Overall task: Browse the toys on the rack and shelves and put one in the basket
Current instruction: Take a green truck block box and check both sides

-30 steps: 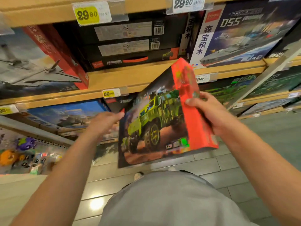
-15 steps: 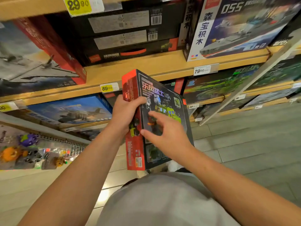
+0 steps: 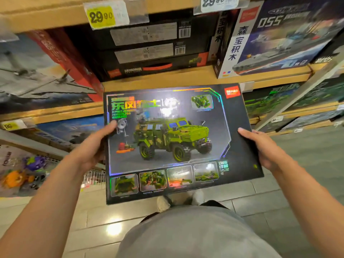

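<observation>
— Where are the hands?

— Both are up in the middle of the frame, holding a flat toy box (image 3: 178,140) between them, its printed face turned toward the camera. The left hand (image 3: 93,148) grips the box's left edge, thumb lying over the front near a small printed figure, fingers hidden behind. The right hand (image 3: 264,148) grips the right edge the same way: thumb on the front, fingers curled out of sight at the back.

— What does the box show?

— A green camouflage truck on a dark ground, with a row of small pictures along the bottom and a red logo at the upper right corner.

— And around it?

— Wooden shelves (image 3: 186,79) run across the upper half of the frame. A yellow price tag (image 3: 101,16) reading 29.90 sits at the upper left. Under it lies a stack of black boxes (image 3: 149,49), with a warship box (image 3: 275,38) at the upper right and a red-edged aircraft box (image 3: 42,71) on the left. Small packaged toys (image 3: 24,170) hang at the lower left. Grey floor tiles (image 3: 307,164) fill the lower right.

— Any basket?

— I cannot tell; none shows here.
</observation>
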